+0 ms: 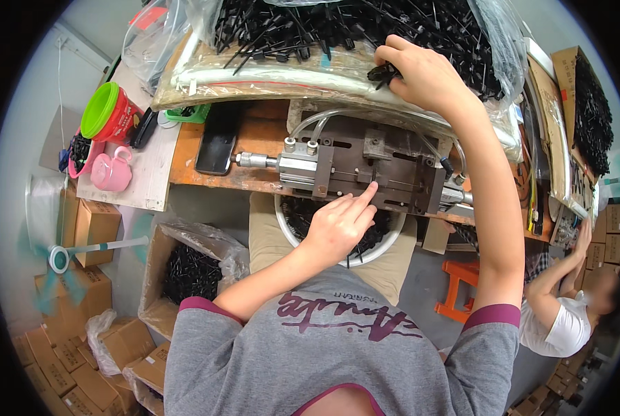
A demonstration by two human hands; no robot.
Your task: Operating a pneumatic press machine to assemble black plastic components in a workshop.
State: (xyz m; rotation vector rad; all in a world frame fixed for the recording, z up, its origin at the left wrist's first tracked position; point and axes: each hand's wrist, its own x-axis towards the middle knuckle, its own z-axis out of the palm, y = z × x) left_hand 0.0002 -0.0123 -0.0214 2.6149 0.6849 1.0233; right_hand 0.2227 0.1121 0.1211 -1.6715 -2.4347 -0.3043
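My right hand (421, 75) is over the front rim of a large plastic-lined bin. Its fingers are closed on a small bunch of black plastic pieces (385, 73). The bin's heap of black pieces (289, 31) has thin stems and thicker ends. My left hand (339, 225) reaches to a metal clamping fixture (376, 170) on the bench. Its index finger is stretched out and the tip touches the fixture's middle, while the other fingers bend slightly, holding nothing visible. Air cylinders (299, 168) with clear hoses flank the fixture.
Below the fixture, a white-rimmed tub (386, 251) of black pieces sits at my lap. A phone (217, 147), pink mug (111, 170) and red-green bucket (105, 114) stand left. A lined carton (154, 277) is lower left. Another person (566, 305) works at far right, near an orange stool (455, 290).
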